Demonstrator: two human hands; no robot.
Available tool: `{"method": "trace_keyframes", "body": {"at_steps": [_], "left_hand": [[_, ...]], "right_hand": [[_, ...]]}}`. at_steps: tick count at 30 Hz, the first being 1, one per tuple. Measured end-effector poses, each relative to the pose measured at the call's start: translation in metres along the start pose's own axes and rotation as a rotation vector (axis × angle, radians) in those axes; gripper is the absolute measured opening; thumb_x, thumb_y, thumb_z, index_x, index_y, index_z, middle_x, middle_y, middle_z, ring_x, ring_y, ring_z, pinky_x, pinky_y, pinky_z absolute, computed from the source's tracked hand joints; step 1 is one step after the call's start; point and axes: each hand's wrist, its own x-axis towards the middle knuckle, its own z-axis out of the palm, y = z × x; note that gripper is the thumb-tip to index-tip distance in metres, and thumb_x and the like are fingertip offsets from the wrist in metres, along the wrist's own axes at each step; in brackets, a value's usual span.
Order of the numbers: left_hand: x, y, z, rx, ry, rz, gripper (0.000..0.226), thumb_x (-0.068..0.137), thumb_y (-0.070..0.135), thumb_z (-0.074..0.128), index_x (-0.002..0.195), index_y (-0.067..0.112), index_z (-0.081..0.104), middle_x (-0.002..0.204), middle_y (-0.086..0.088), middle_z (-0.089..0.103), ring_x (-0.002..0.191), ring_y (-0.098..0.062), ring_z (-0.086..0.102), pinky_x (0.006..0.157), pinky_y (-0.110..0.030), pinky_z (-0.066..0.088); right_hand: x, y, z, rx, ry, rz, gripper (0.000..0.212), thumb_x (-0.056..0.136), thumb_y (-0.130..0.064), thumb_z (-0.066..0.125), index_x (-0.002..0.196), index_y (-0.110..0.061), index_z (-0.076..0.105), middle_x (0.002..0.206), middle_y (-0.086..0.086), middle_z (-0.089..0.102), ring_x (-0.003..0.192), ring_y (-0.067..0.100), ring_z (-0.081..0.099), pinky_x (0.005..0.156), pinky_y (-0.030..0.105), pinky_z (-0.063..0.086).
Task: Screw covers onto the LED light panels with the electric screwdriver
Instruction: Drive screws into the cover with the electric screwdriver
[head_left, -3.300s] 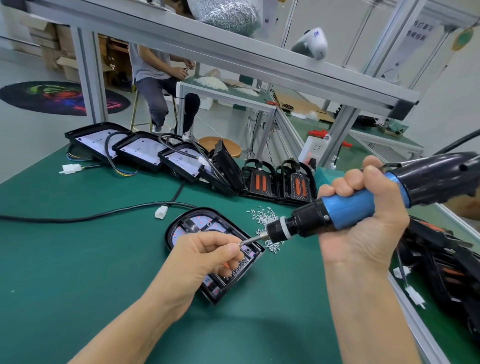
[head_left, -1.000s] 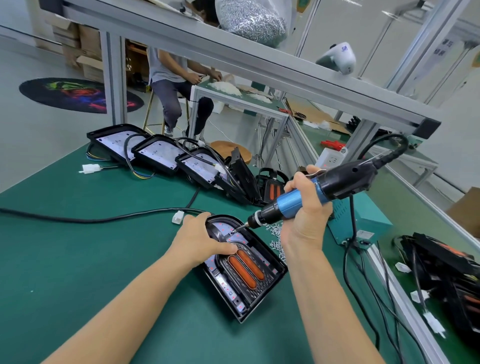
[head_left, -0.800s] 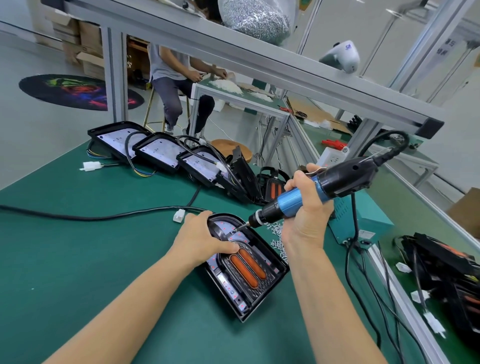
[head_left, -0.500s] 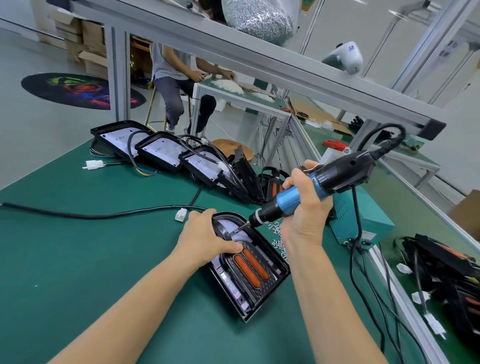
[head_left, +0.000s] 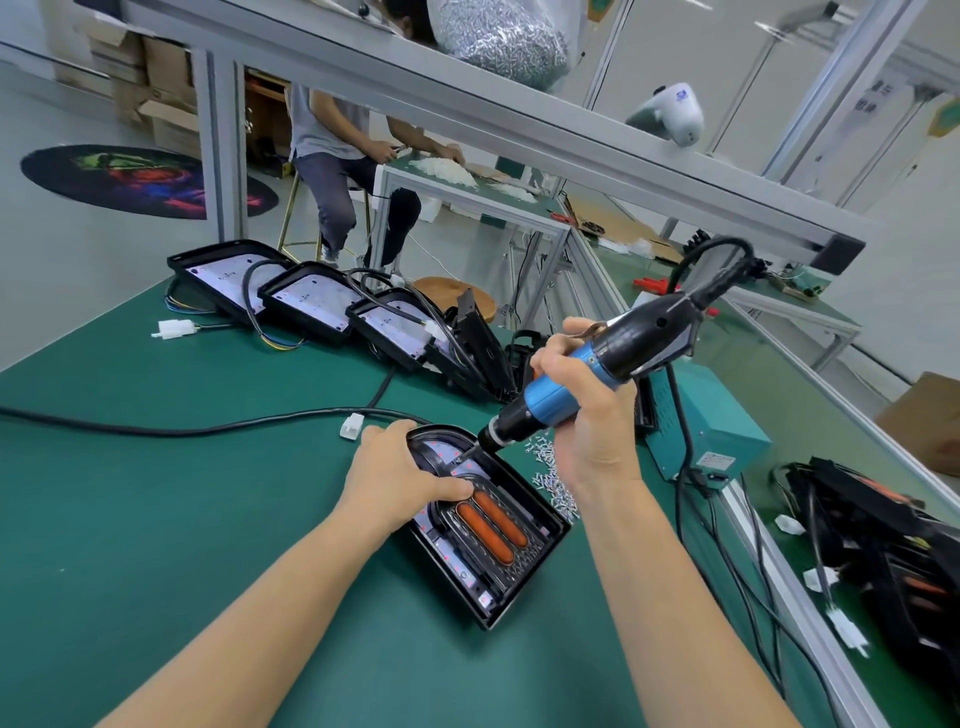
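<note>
At the middle of the green surface (head_left: 156, 519), the right hand (head_left: 587, 415), fingers wrapped round the blue grip of the electric screwdriver (head_left: 597, 374), has lowered its bit from mid-air to the rounded far end of the LED light panel (head_left: 488, 525). The left hand (head_left: 400, 478), which earlier pinched a screw at the bit, now grips the panel's near-left rim, thumb pressed on the ribbed black cover (head_left: 493, 530) with two orange oblong lenses. The bit tip is hard to make out. Loose silvery screws (head_left: 556, 483) lie just beside the panel.
</note>
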Motion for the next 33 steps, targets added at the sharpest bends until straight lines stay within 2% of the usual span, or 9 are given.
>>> {"method": "trace_keyframes", "body": {"at_steps": [4,8,12,15,19,25,28,33], "left_hand": [[0.001,0.001,0.000,0.004,-0.010,-0.005,0.080,0.051,0.031,0.093,0.120,0.017,0.055,0.113,-0.007,0.051,0.098,-0.024,0.058,0.093,-0.039,0.047],[0.001,-0.001,0.000,0.000,-0.011,-0.017,0.092,0.053,0.032,0.092,0.131,0.014,0.048,0.119,-0.006,0.047,0.103,-0.023,0.053,0.092,-0.033,0.044],[0.003,-0.002,0.000,-0.018,-0.020,-0.026,0.095,0.053,0.031,0.092,0.134,0.013,0.046,0.121,-0.005,0.046,0.100,-0.020,0.050,0.087,-0.029,0.041],[0.004,-0.004,0.000,-0.047,-0.033,-0.056,0.099,0.053,0.030,0.093,0.137,0.012,0.043,0.126,-0.007,0.047,0.106,-0.023,0.052,0.093,-0.033,0.042],[0.008,-0.007,0.001,-0.072,-0.053,-0.069,0.098,0.051,0.029,0.094,0.135,0.010,0.047,0.122,-0.010,0.054,0.108,-0.026,0.056,0.099,-0.041,0.044],[0.007,-0.008,0.003,-0.066,-0.030,-0.065,0.103,0.052,0.031,0.093,0.139,0.010,0.041,0.126,-0.008,0.047,0.112,-0.024,0.053,0.100,-0.038,0.042],[0.005,-0.008,0.003,-0.045,-0.023,-0.059,0.101,0.055,0.035,0.091,0.140,0.012,0.041,0.127,-0.007,0.046,0.115,-0.024,0.050,0.101,-0.037,0.040],[-0.004,-0.009,0.002,0.120,0.047,-0.080,0.096,0.059,0.051,0.084,0.140,0.025,0.039,0.134,-0.010,0.040,0.127,-0.030,0.031,0.106,-0.041,0.027]], "right_hand": [[0.002,0.001,0.005,0.015,0.027,-0.004,0.030,0.070,0.000,0.067,0.090,-0.021,0.061,0.073,-0.001,0.054,0.076,0.020,0.048,0.083,0.037,0.040],[0.001,0.003,0.008,-0.017,0.043,-0.026,0.024,0.071,-0.001,0.067,0.075,-0.024,0.060,0.072,-0.004,0.053,0.077,0.020,0.046,0.082,0.035,0.041],[0.000,0.005,0.009,-0.058,-0.034,-0.054,0.029,0.069,-0.001,0.067,0.064,-0.029,0.061,0.071,-0.006,0.053,0.074,0.016,0.047,0.076,0.029,0.044],[0.000,0.008,0.008,-0.044,-0.103,-0.051,0.031,0.068,0.001,0.065,0.068,-0.030,0.061,0.074,-0.005,0.054,0.071,0.012,0.050,0.071,0.023,0.047],[0.001,0.009,0.005,-0.030,-0.151,-0.038,0.031,0.068,0.003,0.064,0.073,-0.028,0.061,0.076,-0.003,0.053,0.072,0.012,0.050,0.067,0.021,0.048],[-0.001,0.009,0.002,-0.020,-0.171,-0.049,0.029,0.070,0.003,0.064,0.084,-0.022,0.059,0.077,-0.002,0.053,0.072,0.012,0.050,0.069,0.021,0.047],[-0.004,0.009,0.001,0.043,-0.126,-0.056,0.031,0.072,0.003,0.065,0.093,-0.020,0.060,0.080,-0.004,0.057,0.076,0.010,0.055,0.077,0.021,0.049],[-0.009,0.009,-0.004,0.126,0.119,-0.066,0.030,0.073,-0.002,0.069,0.094,-0.022,0.061,0.077,-0.005,0.059,0.078,0.014,0.056,0.082,0.030,0.045]]}}
